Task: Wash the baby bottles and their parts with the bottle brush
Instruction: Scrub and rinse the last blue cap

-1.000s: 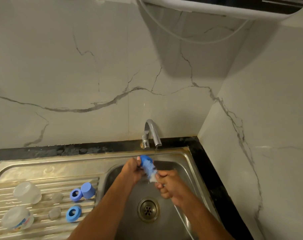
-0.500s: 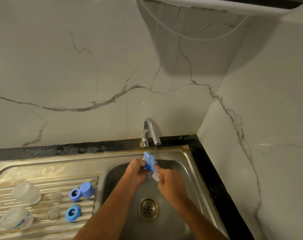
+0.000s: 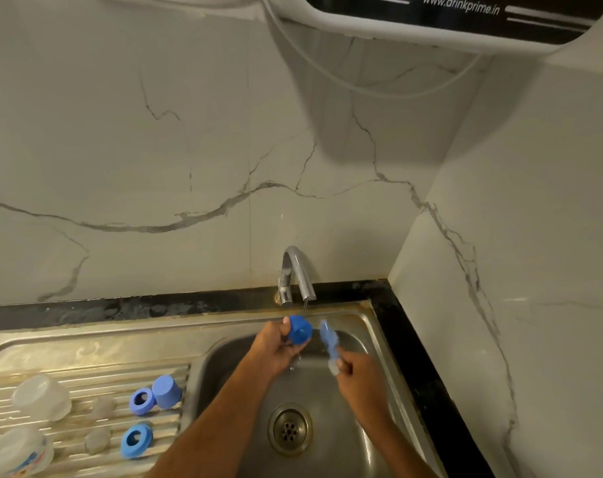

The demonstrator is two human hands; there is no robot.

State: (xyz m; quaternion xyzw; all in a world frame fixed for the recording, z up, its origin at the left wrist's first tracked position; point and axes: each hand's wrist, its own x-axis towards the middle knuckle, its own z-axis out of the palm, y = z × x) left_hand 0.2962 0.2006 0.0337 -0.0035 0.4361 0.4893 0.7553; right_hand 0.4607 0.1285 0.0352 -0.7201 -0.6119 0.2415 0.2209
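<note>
Brush (image 3: 328,339), pinched in right hand (image 3: 357,376), now withdrawn beside blue cap (image 3: 300,328), gripped by left hand (image 3: 275,346) under tap (image 3: 294,274) over sink (image 3: 362,326); scrubbing apparently finished, rinse likely next

Over the sink (image 3: 369,326), just before the tap (image 3: 294,274), the left hand (image 3: 275,346) holds a cap (image 3: 300,332); the brush (image 3: 329,339) in the right hand (image 3: 357,374) stands just right of it, apart. On the drainboard (image 3: 86,353) to the left lie two bottles (image 3: 41,396), two rings (image 3: 141,401) and another cap (image 3: 167,391).
</note>
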